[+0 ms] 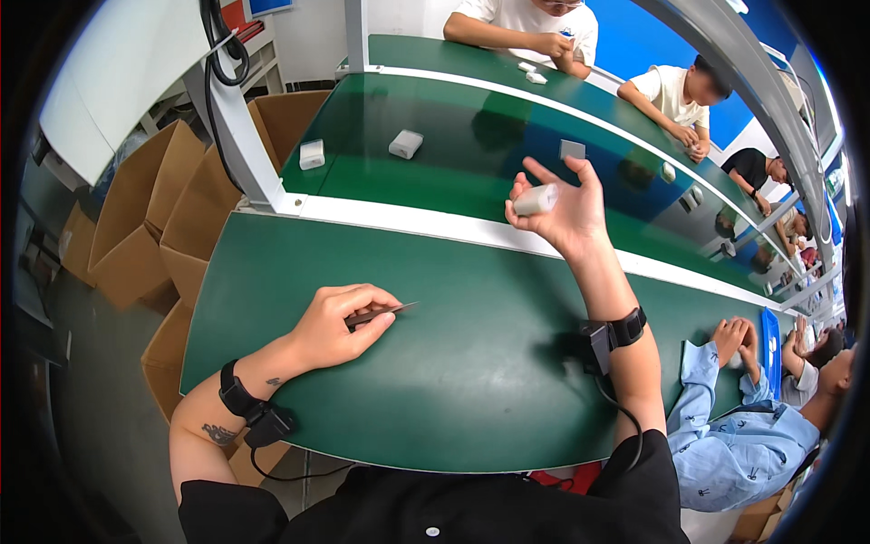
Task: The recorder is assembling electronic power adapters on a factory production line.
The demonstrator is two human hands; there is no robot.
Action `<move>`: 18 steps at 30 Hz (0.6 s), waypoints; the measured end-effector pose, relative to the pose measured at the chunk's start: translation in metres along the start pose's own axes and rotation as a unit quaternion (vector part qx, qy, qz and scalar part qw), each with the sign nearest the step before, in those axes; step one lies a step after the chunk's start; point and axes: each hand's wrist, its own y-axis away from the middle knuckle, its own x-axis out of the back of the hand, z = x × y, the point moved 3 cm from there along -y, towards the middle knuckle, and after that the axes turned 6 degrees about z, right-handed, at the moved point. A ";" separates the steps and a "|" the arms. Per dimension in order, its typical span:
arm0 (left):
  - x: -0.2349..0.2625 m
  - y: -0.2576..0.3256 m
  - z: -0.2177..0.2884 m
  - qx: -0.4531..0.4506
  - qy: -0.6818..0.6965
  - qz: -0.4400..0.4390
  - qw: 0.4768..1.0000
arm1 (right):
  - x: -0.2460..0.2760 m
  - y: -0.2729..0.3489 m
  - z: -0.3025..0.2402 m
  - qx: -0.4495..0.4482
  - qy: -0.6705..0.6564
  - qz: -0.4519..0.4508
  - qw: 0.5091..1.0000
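My left hand (340, 328) rests just above the green tabletop, its fingers closed around a slim dark tool (370, 316) that ends in a thin metal point. Whether it is tweezers or a narrow blade I cannot make out. Raised over the white rail, my right hand (571, 207) is turned palm up and holds a small white rounded block (535, 199), like a charger housing. Its fingers curl at the block's left side; the thumb and index finger stand away from it. Beyond the rail lie two similar blocks, one at the left (312, 154) and another (405, 143) nearer the middle.
A white rail (399, 224) divides my green table (453, 381) from the dark green conveyor surface (362, 109). A flat grey piece (572, 150) lies past my right hand. Open cardboard boxes (136, 245) stand left. A co-worker in blue (752, 444) sits close at right; others work opposite.
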 end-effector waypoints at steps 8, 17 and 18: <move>0.000 0.000 -0.004 0.030 -0.007 -0.034 0.999 | -0.062 0.053 0.027 0.169 0.350 -0.158 0.908; -0.001 -0.002 -0.004 0.018 -0.008 -0.031 0.999 | -0.076 0.076 0.036 0.195 0.374 -0.170 0.891; -0.001 -0.002 -0.004 0.019 -0.008 -0.031 0.999 | -0.076 0.076 0.036 0.194 0.373 -0.169 0.891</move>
